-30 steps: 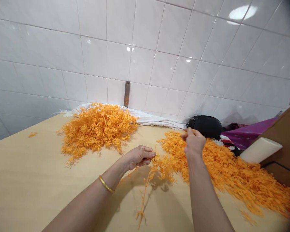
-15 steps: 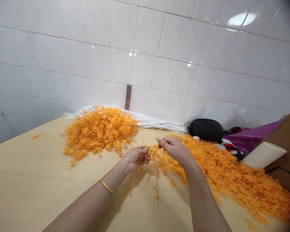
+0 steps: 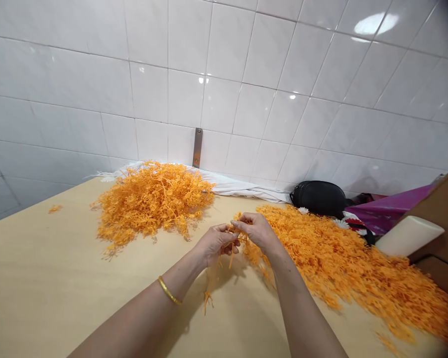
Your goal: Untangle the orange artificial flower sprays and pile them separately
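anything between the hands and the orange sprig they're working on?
Nothing visible. The left hand and the right hand both pinch the orange sprig directly, above the wooden table, between the two orange heaps.

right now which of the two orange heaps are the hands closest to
The long heap on the right. The right hand is at its near-left edge and meets the left hand on a sprig. The rounder heap by the wall lies apart, untouched.
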Action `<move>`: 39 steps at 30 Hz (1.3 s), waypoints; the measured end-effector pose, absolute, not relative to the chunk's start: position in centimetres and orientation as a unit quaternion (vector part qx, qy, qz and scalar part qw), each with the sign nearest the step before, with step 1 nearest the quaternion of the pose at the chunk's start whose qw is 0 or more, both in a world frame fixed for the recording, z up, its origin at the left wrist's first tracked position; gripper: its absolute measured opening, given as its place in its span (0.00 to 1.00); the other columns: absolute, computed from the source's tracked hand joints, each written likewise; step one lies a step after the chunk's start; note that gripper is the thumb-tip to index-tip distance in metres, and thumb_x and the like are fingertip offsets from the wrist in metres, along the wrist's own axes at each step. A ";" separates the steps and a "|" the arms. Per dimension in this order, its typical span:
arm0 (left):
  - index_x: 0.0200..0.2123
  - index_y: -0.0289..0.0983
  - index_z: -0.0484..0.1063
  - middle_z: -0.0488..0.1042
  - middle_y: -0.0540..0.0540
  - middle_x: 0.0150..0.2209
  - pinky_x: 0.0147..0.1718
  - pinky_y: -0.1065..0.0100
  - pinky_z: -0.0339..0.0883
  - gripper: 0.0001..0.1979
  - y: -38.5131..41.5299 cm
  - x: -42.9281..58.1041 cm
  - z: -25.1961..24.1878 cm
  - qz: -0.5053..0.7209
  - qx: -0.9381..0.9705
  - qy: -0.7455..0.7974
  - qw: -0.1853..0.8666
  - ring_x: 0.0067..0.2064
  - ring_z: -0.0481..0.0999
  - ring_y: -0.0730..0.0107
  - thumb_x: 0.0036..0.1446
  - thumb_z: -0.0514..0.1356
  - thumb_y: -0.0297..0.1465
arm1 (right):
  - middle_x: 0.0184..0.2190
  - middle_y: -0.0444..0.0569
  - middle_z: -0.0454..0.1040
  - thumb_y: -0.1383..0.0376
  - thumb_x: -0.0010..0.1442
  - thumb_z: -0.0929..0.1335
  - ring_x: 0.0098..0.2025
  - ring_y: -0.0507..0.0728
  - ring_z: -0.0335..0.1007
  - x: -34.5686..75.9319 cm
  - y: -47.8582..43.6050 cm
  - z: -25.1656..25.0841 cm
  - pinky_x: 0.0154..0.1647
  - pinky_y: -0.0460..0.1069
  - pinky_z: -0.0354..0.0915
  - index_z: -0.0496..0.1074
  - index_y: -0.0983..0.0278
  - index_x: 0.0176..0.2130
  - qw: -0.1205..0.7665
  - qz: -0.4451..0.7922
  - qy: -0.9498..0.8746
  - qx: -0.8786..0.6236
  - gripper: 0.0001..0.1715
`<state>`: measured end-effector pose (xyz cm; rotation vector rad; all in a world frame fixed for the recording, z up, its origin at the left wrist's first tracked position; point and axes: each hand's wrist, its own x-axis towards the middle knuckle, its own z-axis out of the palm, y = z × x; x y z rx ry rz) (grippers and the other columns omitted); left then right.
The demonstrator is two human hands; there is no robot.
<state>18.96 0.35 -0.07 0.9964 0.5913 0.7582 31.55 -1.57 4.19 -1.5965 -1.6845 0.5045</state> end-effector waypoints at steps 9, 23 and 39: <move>0.27 0.32 0.65 0.67 0.50 0.19 0.16 0.77 0.50 0.12 -0.4 19.0 0.3 0.291 0.454 0.287 0.792 0.16 0.62 0.82 0.34 0.62 0.22 | 0.18 0.41 0.61 0.63 0.45 0.62 0.23 0.50 0.55 31.8 -1.2 3.8 0.24 0.45 0.51 0.62 0.64 0.21 0.405 0.170 -0.650 -0.620 0.07; 0.22 0.31 0.65 0.65 0.49 0.18 0.15 0.79 0.49 0.03 0.6 19.0 -0.6 0.340 0.418 0.287 0.792 0.15 0.59 0.84 0.45 0.56 0.25 | 0.17 0.41 0.61 0.62 0.47 0.62 0.19 0.47 0.50 32.4 -1.5 4.0 0.21 0.44 0.48 0.66 0.67 0.24 0.441 0.337 -0.616 -0.560 0.10; 0.24 0.34 0.59 0.67 0.51 0.17 0.12 0.79 0.46 0.04 1.1 18.9 -0.8 0.449 0.377 0.298 0.753 0.12 0.59 0.83 0.48 0.53 0.24 | 0.14 0.43 0.63 0.51 0.51 0.58 0.19 0.48 0.54 32.8 -1.6 3.7 0.23 0.45 0.50 0.65 0.66 0.23 0.355 0.354 -0.627 -0.596 0.22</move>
